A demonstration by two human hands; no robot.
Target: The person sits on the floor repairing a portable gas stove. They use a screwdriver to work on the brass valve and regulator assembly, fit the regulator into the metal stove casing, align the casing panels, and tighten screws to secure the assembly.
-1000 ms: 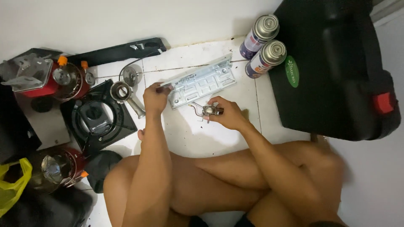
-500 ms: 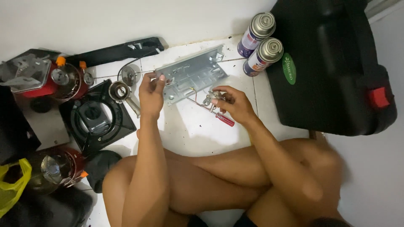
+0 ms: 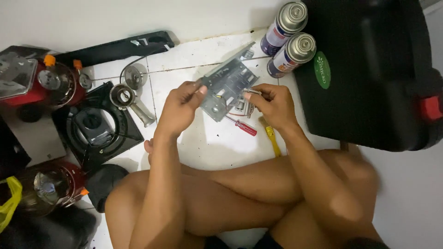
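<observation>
I sit cross-legged on a white tiled floor. My left hand point(image 3: 181, 107) grips the left edge of a grey metal plate point(image 3: 227, 85), which is lifted off the floor and tilted. My right hand point(image 3: 272, 104) pinches a small metal fitting point(image 3: 251, 92) at the plate's right side. Below the plate a red-handled screwdriver point(image 3: 243, 127) and a yellow-handled tool point(image 3: 273, 140) lie on the tiles.
Two spray cans point(image 3: 290, 40) lie at the back beside a big black case point(image 3: 374, 69) on the right. On the left are a black burner base point(image 3: 94, 127), a metal burner tube point(image 3: 129, 102), red stove parts point(image 3: 50, 85) and a black bar point(image 3: 120, 46).
The metal plate has been lifted off the floor and turned up between both hands. My right hand moved up to its right edge, uncovering the two screwdrivers.
</observation>
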